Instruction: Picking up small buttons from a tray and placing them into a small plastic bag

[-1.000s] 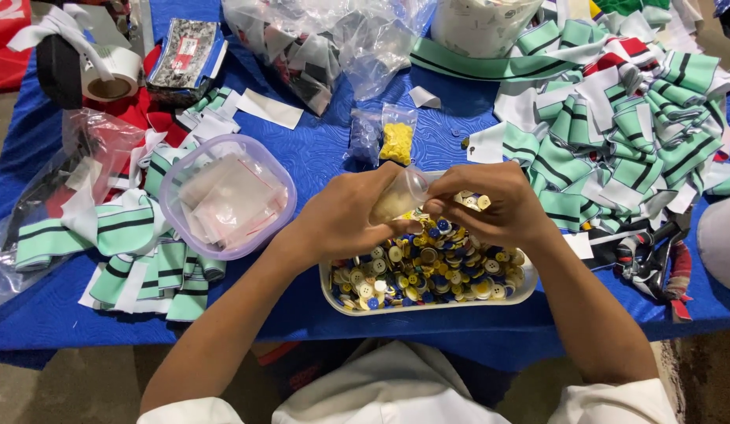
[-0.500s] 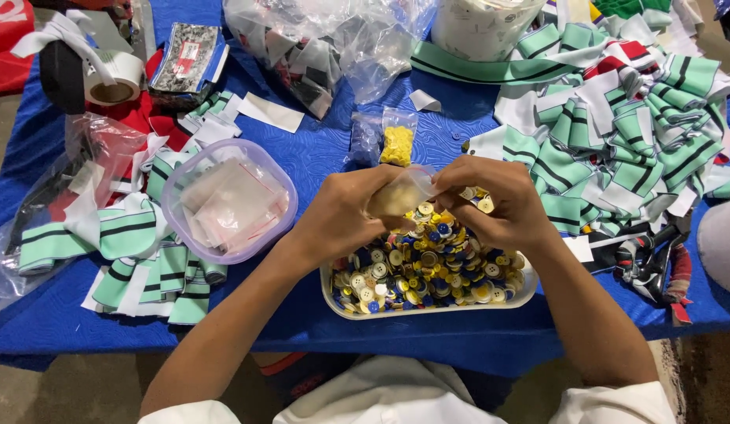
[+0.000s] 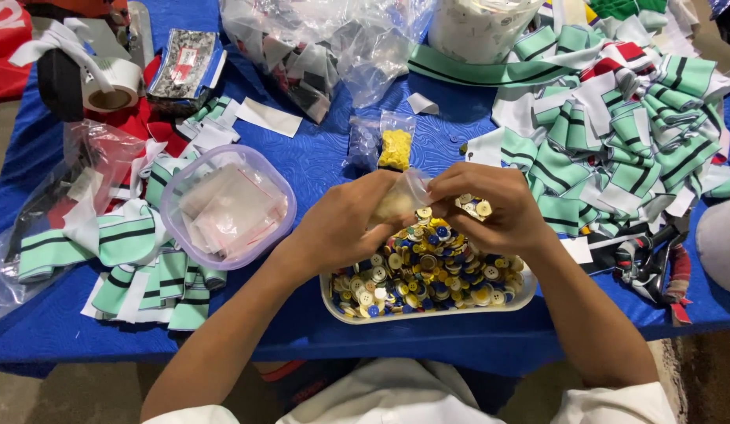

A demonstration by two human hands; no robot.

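Both hands meet mid-frame: left hand and right hand pinching a small clear bag above the white tray of buttons

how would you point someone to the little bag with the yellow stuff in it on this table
Start at the white tray of mixed buttons at the near edge of the blue table, under the left hand and right hand. Just beyond the hands lies a small clear bag. It alone holds only yellow pieces; the clear bag beside it holds none.
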